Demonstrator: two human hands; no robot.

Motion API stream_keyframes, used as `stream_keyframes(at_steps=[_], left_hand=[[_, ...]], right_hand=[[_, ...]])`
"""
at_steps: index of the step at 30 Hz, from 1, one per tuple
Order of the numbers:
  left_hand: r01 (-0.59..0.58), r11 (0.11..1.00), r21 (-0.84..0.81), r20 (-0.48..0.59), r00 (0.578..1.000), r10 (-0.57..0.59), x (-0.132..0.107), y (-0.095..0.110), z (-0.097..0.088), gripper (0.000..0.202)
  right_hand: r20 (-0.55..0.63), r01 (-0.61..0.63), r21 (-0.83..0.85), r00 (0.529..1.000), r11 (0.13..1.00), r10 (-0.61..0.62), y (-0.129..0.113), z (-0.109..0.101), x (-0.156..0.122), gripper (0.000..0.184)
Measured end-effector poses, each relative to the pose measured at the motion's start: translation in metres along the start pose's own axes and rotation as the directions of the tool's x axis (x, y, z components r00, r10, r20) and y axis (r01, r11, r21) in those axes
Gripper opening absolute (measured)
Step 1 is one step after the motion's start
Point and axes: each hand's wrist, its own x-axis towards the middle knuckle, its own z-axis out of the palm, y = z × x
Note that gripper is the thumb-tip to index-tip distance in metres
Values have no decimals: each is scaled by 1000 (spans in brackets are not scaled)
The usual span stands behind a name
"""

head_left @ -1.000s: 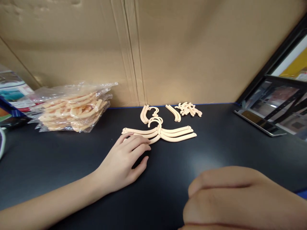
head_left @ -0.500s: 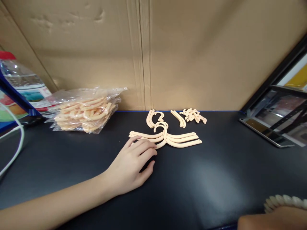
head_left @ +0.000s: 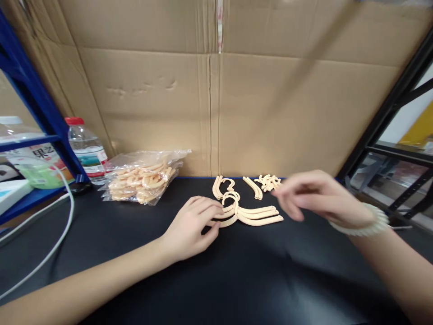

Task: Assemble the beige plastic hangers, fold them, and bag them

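Observation:
Several cream plastic clothes hangers (head_left: 259, 221) lie overlapped on the black table, their hooks pointing to the back. Their left arms are under my left hand (head_left: 194, 225), whose fingers curl over them while the thumb sits at the front edge. My right hand (head_left: 314, 198), a beaded bracelet (head_left: 367, 223) on its wrist, hovers just right of the hangers. It is blurred, with its fingers and thumb apart and nothing visible in them. Behind are loose hanger arms (head_left: 253, 188), more arms (head_left: 217, 187) beside loose hooks (head_left: 229, 184), and a pile of small cream pieces (head_left: 269, 182).
A clear plastic bag of cream hanger parts (head_left: 144, 180) lies at the back left. Behind it stand a water bottle (head_left: 88, 153) and a blue shelf frame (head_left: 37, 85). A white cable (head_left: 67, 225) crosses the left side. Cardboard (head_left: 152, 108) walls the back; a black rack (head_left: 382, 117) stands right.
My right hand has risen from the lower right corner toward the hangers' right end. My left hand has stayed on the hangers, its thumb now closer to them. The view has tilted up.

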Motion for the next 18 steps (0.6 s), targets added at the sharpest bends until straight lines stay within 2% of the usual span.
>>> stream_keyframes(at_steps=[2,4,5,8,11,14,18], left_hand=[[93,995,30,56,994,-94,14,-10,-4,21],[205,976,78,122,969,-213,29,-24,-2,16],[234,967,97,128,961,-246,37,-33,1,15],[331,933,145,157,923,-352,56,-62,16,15],[395,902,174,200,883,-425,69,-86,33,25],[423,889,175,244,856,-455,75,-99,43,30],[436,885,164,254,848,-465,76,-107,43,30]], right_hand=[[75,9,-219,997,976,7,14,1,45,27],[88,-46,-497,991,867,103,37,5,79,30],[80,-56,-551,989,833,120,50,9,92,29],[89,-59,-636,985,769,149,79,21,123,25],[139,-69,-702,963,709,231,92,31,146,26],[182,-81,-741,931,667,315,96,35,160,23],[182,-115,-733,916,670,357,101,34,167,24]])
